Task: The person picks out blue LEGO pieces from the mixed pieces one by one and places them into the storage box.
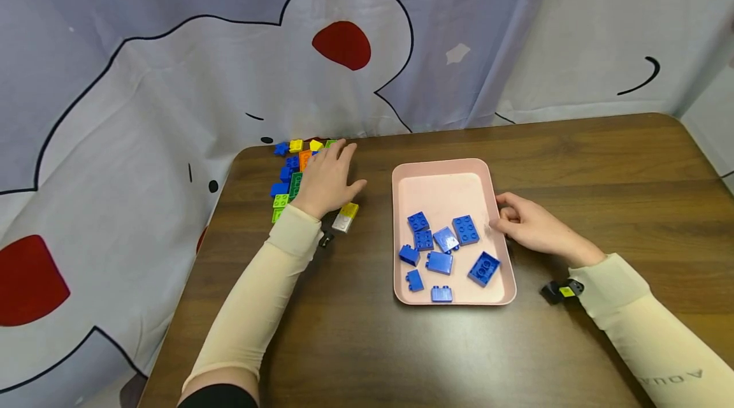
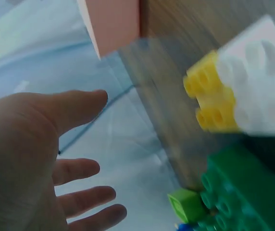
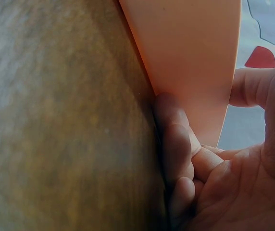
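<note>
My left hand (image 1: 328, 183) hovers over a cluster of toy building bricks at the table's far left, its fingers spread and holding nothing. By its wrist lies a yellow-and-white brick (image 1: 346, 217), and a green brick (image 2: 253, 187) shows in the left wrist view. On the right, my right hand (image 1: 530, 223) holds the side wall of a pink tray (image 1: 441, 169), the thumb over the rim and the curled fingers against the outside. Several blue bricks (image 1: 439, 262) lie loose in the tray's nearer half, some tipped over.
Blue, lime and orange bricks sit close together near the left table edge, among them a lime brick (image 1: 280, 201) and a blue star-shaped piece (image 1: 281, 148). A printed curtain (image 1: 229, 76) hangs behind the wooden table (image 1: 619, 166).
</note>
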The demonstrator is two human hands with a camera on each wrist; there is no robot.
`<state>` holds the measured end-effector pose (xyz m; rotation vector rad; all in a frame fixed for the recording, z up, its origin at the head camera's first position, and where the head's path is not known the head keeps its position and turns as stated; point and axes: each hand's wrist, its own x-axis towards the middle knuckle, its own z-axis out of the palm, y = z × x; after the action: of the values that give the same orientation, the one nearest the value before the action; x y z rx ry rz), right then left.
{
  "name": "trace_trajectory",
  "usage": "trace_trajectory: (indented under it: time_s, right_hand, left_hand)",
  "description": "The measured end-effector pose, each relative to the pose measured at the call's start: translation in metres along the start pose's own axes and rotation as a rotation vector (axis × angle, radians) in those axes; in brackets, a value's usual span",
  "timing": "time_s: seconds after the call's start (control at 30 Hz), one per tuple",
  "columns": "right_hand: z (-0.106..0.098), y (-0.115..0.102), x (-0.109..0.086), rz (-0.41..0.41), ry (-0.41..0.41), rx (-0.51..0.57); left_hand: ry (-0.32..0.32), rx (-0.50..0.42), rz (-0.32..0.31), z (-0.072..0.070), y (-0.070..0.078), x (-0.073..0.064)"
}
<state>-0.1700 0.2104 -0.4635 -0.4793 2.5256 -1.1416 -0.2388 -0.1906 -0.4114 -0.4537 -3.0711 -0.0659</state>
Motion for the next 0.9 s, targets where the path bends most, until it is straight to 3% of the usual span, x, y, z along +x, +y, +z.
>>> trace_trajectory:
  time_s: [0.47,0.73,0.9]
  right_hand:
    - [0.000,-0.001,-0.001,0.001,-0.008,0.011]
    - [0.001,0.000,-0.001,0.006,-0.012,0.031]
    - [0.001,0.001,-0.001,0.004,-0.012,0.041]
  left_hand:
    - [-0.078,0.073,-0.112,0.005,-0.047,0.013]
    - [-0.124,0.100,-0.125,0.008,-0.068,0.017]
    - [-0.096,0.053,-0.119,0.013,-0.075,0.020]
